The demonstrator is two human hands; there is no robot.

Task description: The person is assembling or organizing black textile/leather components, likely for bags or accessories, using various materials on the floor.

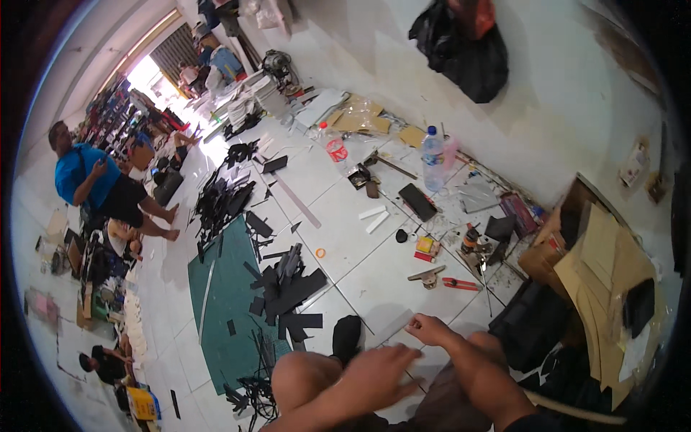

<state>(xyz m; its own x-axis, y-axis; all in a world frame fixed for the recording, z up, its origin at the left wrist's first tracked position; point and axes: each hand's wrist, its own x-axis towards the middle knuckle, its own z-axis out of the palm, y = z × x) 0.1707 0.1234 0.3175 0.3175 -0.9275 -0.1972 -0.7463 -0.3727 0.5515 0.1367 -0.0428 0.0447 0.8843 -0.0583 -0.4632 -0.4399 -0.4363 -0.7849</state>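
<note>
My right hand (430, 330) is closed in a pinch above the tiled floor, its fingertips beside a pale, see-through strip (394, 322). Whatever those fingers hold is too small to make out. Lower and to the left, my left hand (381, 373) passes over my lap, its fingers smeared by motion. A black object (347, 337) is on the floor just beyond my left knee. Farther left, black cut pieces (291, 291) lie heaped at the edge of a green cutting mat (223, 309).
Red-handled pliers (461, 284), a metal clamp-like tool (427, 276) and a dark phone-like slab (417, 202) lie ahead. Two plastic bottles (433, 160) stand near the wall. Cardboard sheets (594, 281) lean at right. At far left stands a person in blue (97, 176).
</note>
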